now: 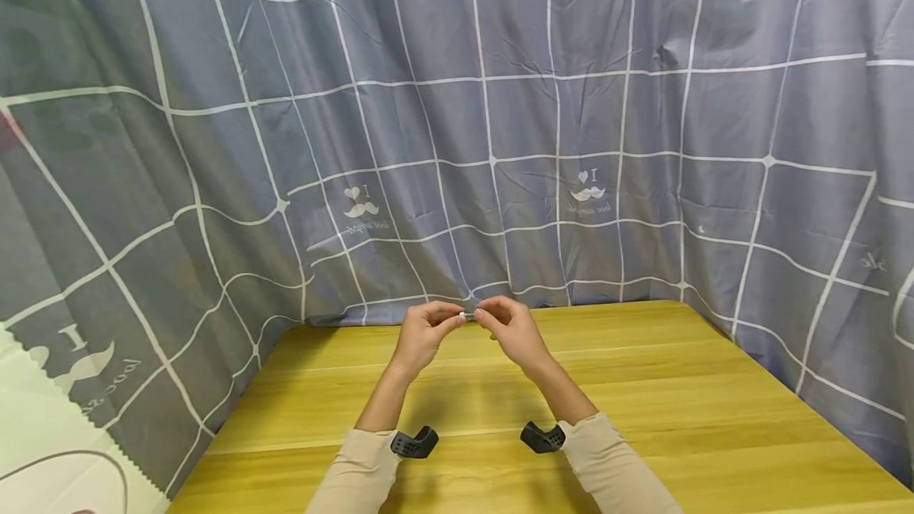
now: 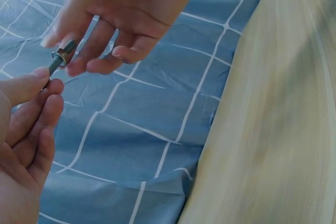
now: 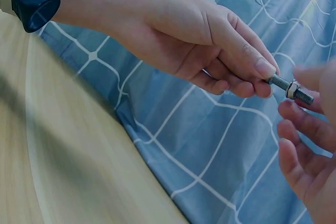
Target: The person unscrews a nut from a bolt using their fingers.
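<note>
Pinched by the thumb and forefinger of my left hand (image 1: 421, 333) is a slim threaded metal bolt (image 3: 278, 82). A metal nut (image 3: 293, 90) sits on its thread, a short way from the free end. My right hand (image 1: 516, 333) is at that end, its thumb and forefinger round the nut on either side, the thumb blurred in both wrist views. The other fingers of the right hand (image 2: 139, 3) are spread and loosely bent. In the left wrist view, the left hand's fingertips hide the other end of the bolt.
Both hands are up over the far part of a wood-grain table (image 1: 457, 466). A grey-blue curtain (image 1: 528, 125) with a white grid hangs behind and along the sides. Each wrist carries a black camera mount (image 1: 416, 443). A pale cloth edge (image 1: 57, 435) shows at lower left.
</note>
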Demonstrator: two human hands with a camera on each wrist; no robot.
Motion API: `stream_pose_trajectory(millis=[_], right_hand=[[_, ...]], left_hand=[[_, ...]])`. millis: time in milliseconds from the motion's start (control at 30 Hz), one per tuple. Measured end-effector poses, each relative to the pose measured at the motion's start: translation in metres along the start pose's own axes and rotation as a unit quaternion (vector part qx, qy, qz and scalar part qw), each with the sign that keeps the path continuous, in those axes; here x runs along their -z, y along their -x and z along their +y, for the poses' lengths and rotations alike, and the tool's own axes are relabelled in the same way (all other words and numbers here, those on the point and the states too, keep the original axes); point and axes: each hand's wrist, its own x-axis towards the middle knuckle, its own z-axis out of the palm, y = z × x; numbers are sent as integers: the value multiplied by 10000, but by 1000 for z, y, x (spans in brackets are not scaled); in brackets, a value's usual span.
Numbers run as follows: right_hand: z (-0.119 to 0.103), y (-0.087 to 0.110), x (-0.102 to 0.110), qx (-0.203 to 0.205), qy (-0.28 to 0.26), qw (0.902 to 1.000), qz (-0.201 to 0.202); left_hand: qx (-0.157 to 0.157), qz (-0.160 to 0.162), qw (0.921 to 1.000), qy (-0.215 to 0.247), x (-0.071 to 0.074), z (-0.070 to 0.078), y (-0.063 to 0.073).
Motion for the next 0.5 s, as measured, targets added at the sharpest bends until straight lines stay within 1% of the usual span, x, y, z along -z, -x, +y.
stream_pose_trajectory(millis=[67, 233, 300, 400, 500], right_hand=[[0, 0, 0, 58, 74, 10000, -29], [0, 0, 1, 280, 192, 9994, 51], [-1, 1, 1, 237, 135, 9996, 53], [-2, 0, 0, 106, 115, 9999, -54], [-1, 0, -2, 30, 136, 9999, -33]], left_hand=[[-15, 19, 10000, -35, 0, 0, 0], [-52, -103, 9999, -59, -4, -2, -2], [-55, -147, 9999, -64, -5, -1, -4], [-25, -103, 9999, -136, -4, 6, -2], [-38, -131, 9998, -175, 0, 22, 3]])
